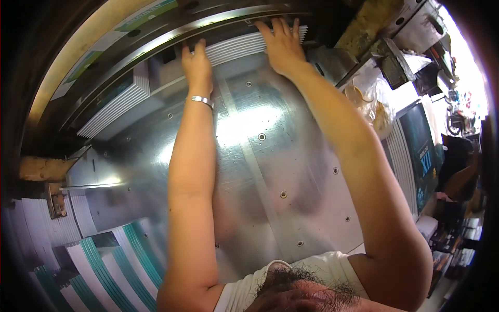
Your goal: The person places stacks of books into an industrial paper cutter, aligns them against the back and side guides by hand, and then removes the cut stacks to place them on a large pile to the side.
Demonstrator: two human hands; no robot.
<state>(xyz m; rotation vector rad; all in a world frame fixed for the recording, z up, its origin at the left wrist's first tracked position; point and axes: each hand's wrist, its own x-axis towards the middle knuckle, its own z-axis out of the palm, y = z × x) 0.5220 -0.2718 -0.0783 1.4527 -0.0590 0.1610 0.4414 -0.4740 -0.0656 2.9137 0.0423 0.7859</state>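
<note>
Both my arms reach forward over a shiny metal machine table (262, 166) dotted with small round holes. At the far side, under a long metal bar (171, 39), lies a stack of thin booklets (236, 48), its pale layered edges facing me. My left hand (197, 65) is at the stack's left end, fingers pointing forward and apart, some of them partly hidden. My right hand (285, 49) rests at the right end with its fingers spread. Farther left, a second stack of booklets (117, 104) sits beneath the same bar, with neither hand on it.
Piles of teal-and-white booklets (104, 270) stand at the lower left. On the right are a clear plastic bag (377, 106), a pile with a dark teal cover (421, 156) and a dark metal block (392, 65). A wooden block (47, 168) sits at the left edge.
</note>
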